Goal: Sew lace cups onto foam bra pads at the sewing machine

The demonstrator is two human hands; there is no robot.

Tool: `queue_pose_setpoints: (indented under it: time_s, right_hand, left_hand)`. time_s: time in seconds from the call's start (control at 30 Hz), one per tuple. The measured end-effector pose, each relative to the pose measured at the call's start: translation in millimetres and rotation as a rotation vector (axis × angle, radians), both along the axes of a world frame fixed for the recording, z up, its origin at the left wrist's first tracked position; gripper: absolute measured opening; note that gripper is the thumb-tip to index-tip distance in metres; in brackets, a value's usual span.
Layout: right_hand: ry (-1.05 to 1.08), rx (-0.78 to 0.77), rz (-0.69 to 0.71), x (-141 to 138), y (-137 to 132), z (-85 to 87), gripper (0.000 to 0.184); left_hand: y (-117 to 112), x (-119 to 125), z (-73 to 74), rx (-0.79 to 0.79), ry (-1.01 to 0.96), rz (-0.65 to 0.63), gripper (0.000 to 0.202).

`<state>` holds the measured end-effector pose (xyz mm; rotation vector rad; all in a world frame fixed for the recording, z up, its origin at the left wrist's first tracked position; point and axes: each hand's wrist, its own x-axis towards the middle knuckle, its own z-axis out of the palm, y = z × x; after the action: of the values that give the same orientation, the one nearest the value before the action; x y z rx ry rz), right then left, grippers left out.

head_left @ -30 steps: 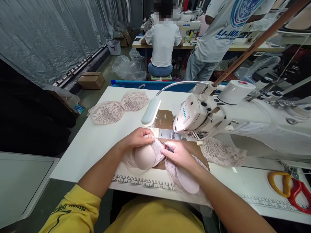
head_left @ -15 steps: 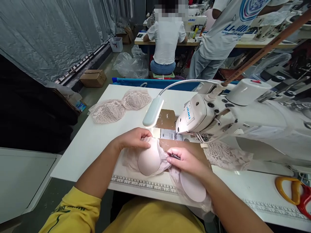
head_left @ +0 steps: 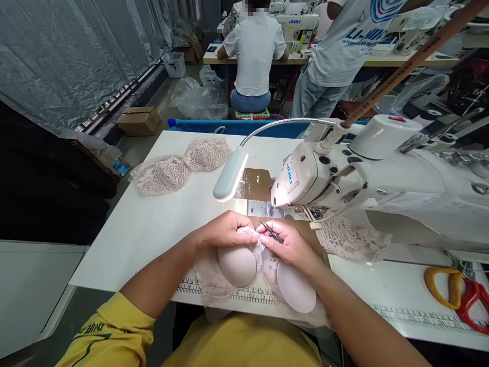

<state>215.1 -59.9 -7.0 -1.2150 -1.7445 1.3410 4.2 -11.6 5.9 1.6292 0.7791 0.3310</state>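
Note:
A pale pink lace bra (head_left: 237, 267) with smooth moulded cups lies at the front edge of the sewing table (head_left: 153, 224). My left hand (head_left: 229, 229) pinches its lace near the middle, above the left cup. My right hand (head_left: 286, 245) grips the lace right beside it, thumb and fingertips closed. Also in that hand is a small dark pair of thread snips (head_left: 272, 232), its tip pointing up and left. The right cup hangs near the table edge below my right wrist. Just beyond my hands is the sewing machine's head (head_left: 294, 178).
A lace bra piece (head_left: 164, 175) lies at the back left, and more lace (head_left: 349, 237) sits under the machine arm. A lamp (head_left: 231, 174) overhangs the table. Yellow and red scissor handles (head_left: 445, 288) lie at right. Two people (head_left: 254, 56) are at the bench ahead.
My left hand has moved right and slightly down to the bra's middle, close to my right hand. The cups have turned and slid lower. The snips now point upward, and the view has shifted slightly.

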Motion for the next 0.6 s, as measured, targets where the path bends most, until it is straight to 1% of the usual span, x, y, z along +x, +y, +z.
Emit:
queue_pose_setpoints:
  time_s: [0.07,0.13,0.27,0.4,0.53,0.6]
  right_hand:
    - [0.018,0.004,-0.019,6,2,-2.0,0.03]
    - [0.022,0.012,-0.002,11,3,-2.5,0.034]
    - [0.0,0.038,0.016,13,5,0.4,0.032]
    - [-0.009,-0.01,0.032,7,3,1.9,0.027]
    - [-0.066,0.014,0.018,3,0,2.9,0.022]
    - [-0.079,0.033,-0.012,2,0,2.9,0.022]
  left_hand:
    - [0,0,0.1,-0.073,-0.032,0.003,0.025]
    - [0,0,0.6,-0.13,-0.06,0.005,0.024]
    - [0,2,0.3,-0.203,-0.076,0.027,0.023]
    - [0,3,-0.6,-0.206,-0.053,0.048,0.025]
    - [0,4,-1.7,-0.197,-0.054,0.004,0.027]
    - [-1,5,-2.6,-0.202,-0.072,-0.013,0.027]
